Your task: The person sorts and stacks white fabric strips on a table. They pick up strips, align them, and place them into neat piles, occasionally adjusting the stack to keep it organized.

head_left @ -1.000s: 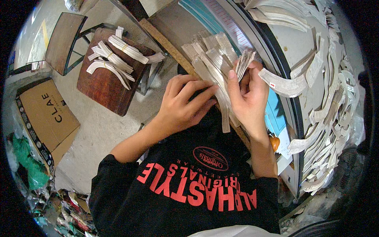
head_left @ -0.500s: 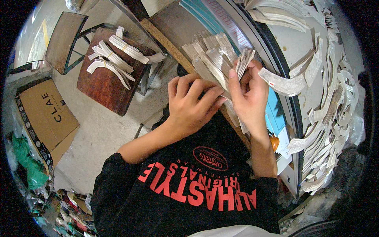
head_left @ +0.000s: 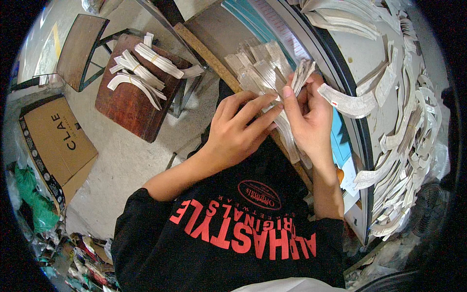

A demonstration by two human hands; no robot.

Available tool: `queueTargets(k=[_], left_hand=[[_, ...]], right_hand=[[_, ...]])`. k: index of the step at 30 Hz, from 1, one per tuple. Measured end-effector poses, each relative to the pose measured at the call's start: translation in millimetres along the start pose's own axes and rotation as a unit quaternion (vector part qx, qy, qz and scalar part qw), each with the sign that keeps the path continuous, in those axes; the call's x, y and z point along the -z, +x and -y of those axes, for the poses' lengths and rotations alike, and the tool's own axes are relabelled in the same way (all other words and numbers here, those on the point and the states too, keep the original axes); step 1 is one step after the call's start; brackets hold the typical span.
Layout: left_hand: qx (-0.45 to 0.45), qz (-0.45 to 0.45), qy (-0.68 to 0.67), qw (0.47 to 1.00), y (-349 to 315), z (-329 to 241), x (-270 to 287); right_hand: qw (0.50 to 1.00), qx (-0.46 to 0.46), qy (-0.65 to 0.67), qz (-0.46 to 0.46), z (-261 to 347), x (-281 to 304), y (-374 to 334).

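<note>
My right hand (head_left: 312, 119) is closed around a small bundle of curved, grey-white fabric-like strips (head_left: 303, 72), with the ends fanning up past my thumb. To its left, my left hand (head_left: 238, 125) reaches in with bent fingers, their tips at the edge of the same strips, and seems to pinch one; the contact is partly hidden. A curved strip (head_left: 287, 134) hangs down between the two hands. Just beyond them, a loose pile of similar strips (head_left: 260, 63) lies in an open drawer or tray (head_left: 206, 22) with a wooden front edge.
On the right, a dark-edged table (head_left: 357, 58) bears many curved strips (head_left: 408, 131). Blue sheets (head_left: 340, 136) lie beneath my right wrist. Tied white strip bundles (head_left: 138, 73) rest on a brown stool (head_left: 126, 114) at left. A cardboard box (head_left: 61, 141) and scraps (head_left: 87, 263) are at far left.
My left fingers have straightened somewhat and moved slightly right, toward the strips. The hanging strip between my hands shows more. My right hand keeps its bundle, nearly still.
</note>
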State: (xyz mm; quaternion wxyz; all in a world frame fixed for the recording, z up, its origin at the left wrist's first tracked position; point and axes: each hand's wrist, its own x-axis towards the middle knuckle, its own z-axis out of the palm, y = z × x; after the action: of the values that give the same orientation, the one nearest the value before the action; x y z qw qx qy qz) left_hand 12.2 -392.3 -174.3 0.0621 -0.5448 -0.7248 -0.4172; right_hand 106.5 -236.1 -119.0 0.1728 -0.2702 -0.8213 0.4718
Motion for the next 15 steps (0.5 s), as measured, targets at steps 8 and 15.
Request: queueTargets(k=[8,15], left_hand=[[0.015,0.022,0.005,1.000,4.3,-1.3,5.1],[0.009,0.011,0.005,1.000,-1.8,3.9,3.4]], right_hand=[[1.000,0.009,-0.003,-0.013,-0.7,-2.2,0.8],[1.000,0.001,-0.022,-0.017,-1.7,-1.6,-0.3]])
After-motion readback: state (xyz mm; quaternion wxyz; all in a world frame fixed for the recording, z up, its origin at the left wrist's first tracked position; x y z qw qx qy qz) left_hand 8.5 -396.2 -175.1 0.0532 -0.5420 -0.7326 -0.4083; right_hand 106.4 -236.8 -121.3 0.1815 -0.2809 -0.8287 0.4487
